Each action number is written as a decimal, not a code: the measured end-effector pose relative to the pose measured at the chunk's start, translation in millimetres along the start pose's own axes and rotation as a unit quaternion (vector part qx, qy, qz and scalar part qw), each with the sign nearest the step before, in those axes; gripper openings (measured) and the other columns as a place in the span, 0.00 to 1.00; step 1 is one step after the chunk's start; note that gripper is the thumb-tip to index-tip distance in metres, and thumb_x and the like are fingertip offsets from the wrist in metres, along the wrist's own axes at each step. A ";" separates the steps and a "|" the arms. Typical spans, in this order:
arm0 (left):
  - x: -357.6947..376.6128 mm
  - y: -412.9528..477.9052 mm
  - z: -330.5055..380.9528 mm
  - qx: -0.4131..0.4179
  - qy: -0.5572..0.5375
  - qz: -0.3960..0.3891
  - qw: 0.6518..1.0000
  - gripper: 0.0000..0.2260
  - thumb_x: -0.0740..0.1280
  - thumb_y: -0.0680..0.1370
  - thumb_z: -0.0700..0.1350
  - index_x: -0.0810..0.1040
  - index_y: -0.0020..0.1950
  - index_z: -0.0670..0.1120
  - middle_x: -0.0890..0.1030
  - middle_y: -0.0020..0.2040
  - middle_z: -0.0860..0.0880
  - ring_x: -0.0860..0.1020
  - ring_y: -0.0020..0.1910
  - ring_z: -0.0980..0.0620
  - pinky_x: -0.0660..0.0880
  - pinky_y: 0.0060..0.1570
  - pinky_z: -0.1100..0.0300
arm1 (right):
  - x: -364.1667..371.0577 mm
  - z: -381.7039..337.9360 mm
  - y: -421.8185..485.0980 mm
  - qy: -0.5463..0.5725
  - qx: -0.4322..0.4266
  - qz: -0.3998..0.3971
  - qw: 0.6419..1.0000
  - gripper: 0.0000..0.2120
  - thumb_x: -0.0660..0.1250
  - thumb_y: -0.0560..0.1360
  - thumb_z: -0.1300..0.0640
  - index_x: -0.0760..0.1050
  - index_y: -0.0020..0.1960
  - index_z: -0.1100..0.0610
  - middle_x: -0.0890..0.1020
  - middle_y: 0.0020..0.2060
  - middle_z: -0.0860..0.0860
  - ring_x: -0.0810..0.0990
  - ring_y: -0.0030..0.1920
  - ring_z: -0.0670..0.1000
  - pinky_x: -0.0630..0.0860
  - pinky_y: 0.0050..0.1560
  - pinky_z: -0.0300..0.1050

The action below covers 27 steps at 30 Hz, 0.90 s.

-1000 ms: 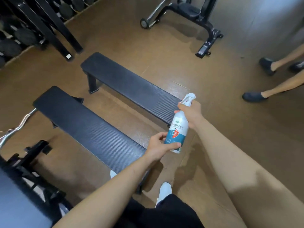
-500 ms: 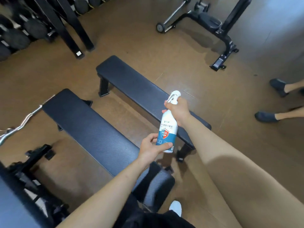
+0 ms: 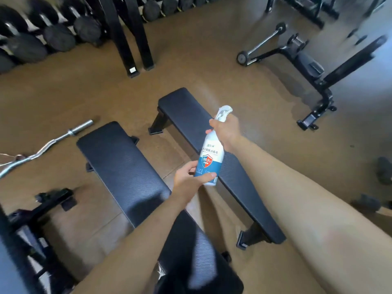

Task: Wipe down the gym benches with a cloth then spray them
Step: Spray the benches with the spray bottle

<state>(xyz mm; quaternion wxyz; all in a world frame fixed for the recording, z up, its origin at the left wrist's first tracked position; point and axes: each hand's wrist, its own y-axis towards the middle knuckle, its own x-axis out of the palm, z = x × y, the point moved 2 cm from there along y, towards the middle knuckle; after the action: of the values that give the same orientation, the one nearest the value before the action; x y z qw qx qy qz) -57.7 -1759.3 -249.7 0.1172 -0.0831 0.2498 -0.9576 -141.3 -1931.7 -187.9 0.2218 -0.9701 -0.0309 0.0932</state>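
both hands (image 3: pixel 227 130) around spray bottle (image 3: pixel 209 160)

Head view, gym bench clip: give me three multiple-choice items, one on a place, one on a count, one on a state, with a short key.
1. Where is the white and blue plastic spray bottle?
A. on the floor
B. held in the air over the right-hand black padded bench
C. on the dumbbell rack

2. How many flat black padded benches lie side by side?
A. one
B. two
C. four

3. How is the bottle held?
A. left hand at its base, right hand at its trigger
B. one hand only
C. not held

Key: B, it is off any surface, above that bench; B, the second is the left bench; A, both hands grip it.
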 end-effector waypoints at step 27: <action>13.2 30.9 -5.0 0.011 0.039 0.014 0.999 0.22 0.83 0.68 0.45 0.82 0.60 0.50 0.86 0.52 0.54 0.85 0.52 0.55 0.83 0.53 0.56 | -12.4 10.8 38.9 -0.005 -0.027 -0.038 0.999 0.08 0.68 0.79 0.67 0.72 0.46 0.57 0.78 0.40 0.56 0.85 0.30 0.53 0.79 0.33 0.45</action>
<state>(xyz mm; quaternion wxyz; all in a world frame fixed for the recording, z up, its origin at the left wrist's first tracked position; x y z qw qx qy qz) -65.8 -1786.8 -268.1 0.1217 -0.0412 0.2450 -0.9610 -154.9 -1963.3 -212.3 0.1988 -0.9733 -0.0715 0.0891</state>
